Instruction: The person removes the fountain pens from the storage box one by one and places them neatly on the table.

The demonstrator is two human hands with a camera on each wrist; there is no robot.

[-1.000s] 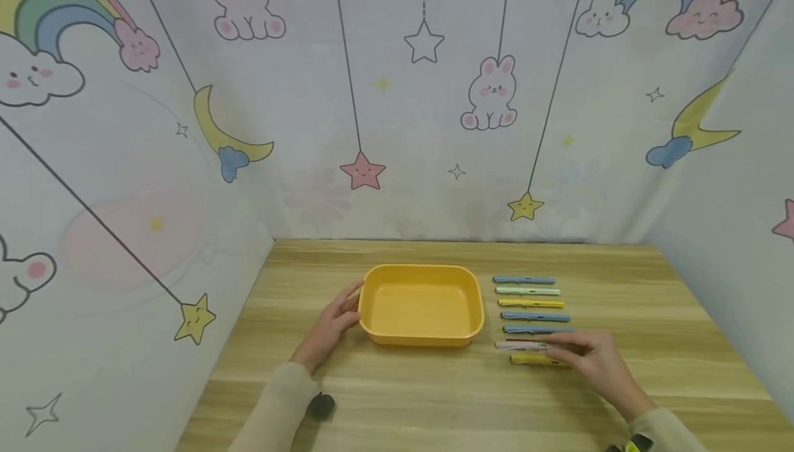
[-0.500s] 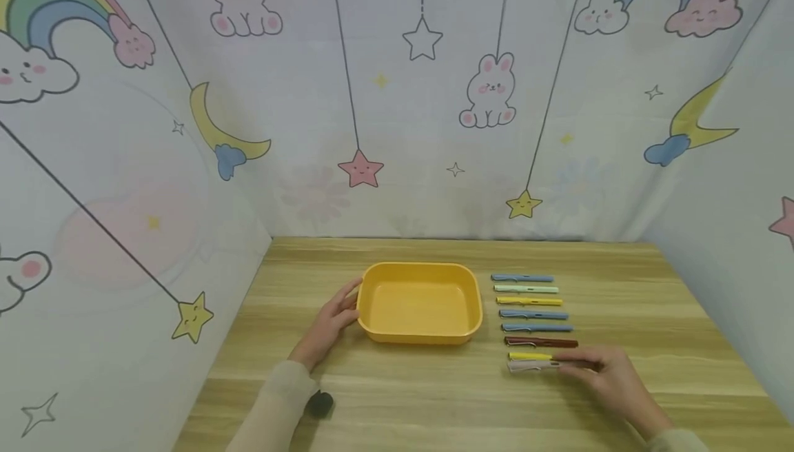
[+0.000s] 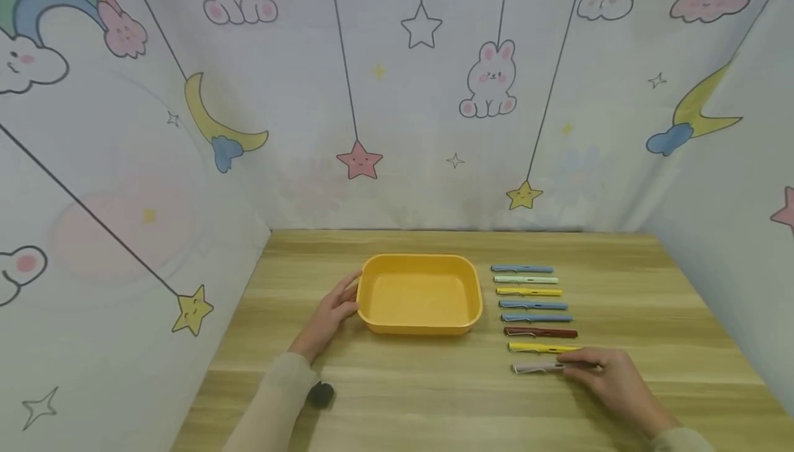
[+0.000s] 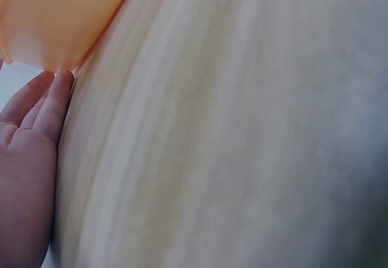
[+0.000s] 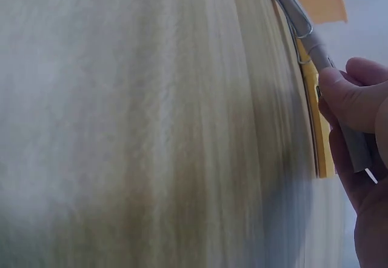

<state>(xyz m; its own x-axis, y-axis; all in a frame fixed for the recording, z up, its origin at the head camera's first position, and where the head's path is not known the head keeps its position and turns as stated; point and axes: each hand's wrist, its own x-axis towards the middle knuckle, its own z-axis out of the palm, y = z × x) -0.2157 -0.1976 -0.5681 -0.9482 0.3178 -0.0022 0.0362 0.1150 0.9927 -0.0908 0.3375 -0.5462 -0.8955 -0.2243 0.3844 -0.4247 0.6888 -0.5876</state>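
Observation:
A yellow rectangular plastic tub (image 3: 419,329) stands on the wooden table, with nothing inside it. Against its left side rest the nearly straight fingers of my left hand (image 3: 325,321); the left wrist view shows the fingertips at the tub's wall (image 4: 66,25). My right hand (image 3: 614,379) pinches a grey clip pen (image 3: 538,368) between thumb and fingers, at the near end of a column of pens. Just beyond it lies a yellow pen (image 3: 540,348), then a dark red pen (image 3: 541,332). In the right wrist view the grey pen (image 5: 297,16) overlaps the yellow one (image 5: 326,153).
Farther back in the column lie two blue pens (image 3: 533,305) next to each other, a yellow pen (image 3: 530,292), a pale green pen (image 3: 527,280) and another blue pen (image 3: 522,269). A small dark round object (image 3: 320,395) is beside the left sleeve. Patterned cloth walls enclose the table.
My right hand has carried the grey pen from over the dark red pen, past the yellow pen, to the near end of the column. The left hand stays at the tub.

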